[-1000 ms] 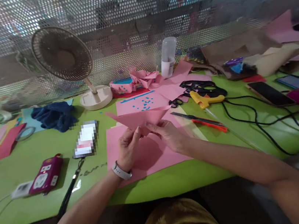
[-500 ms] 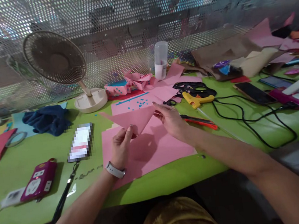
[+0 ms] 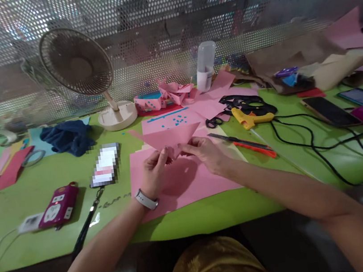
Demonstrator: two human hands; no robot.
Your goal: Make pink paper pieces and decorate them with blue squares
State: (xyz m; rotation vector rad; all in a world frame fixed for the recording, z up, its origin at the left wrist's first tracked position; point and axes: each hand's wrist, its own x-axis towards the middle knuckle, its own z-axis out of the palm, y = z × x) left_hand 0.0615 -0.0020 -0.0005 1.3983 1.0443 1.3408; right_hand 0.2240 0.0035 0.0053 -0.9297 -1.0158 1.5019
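A folded piece of pink paper (image 3: 171, 136), roughly triangular with its point down, is held up in both hands above the table. My left hand (image 3: 155, 166), with a white watch at the wrist, pinches its lower left part between thumb and fingers. Close beside it, my right hand (image 3: 206, 153) pinches the lower right part near the bottom point. Larger pink sheets (image 3: 189, 189) lie flat under the hands. Behind the held paper is another pink sheet (image 3: 153, 125) scattered with small blue bits and a blue strip.
Right of the sheets lie an orange utility knife (image 3: 254, 147), black scissors (image 3: 214, 123) and a yellow glue gun (image 3: 251, 119) with black cables. A fan (image 3: 118, 116) and pink paper shapes (image 3: 177, 92) stand behind. Leftward are a phone (image 3: 105, 164) and purple socket block (image 3: 59, 205).
My right hand has moved from the upper right corner of the pink paper down to its lower point, close to my left hand. The view has shifted slightly.
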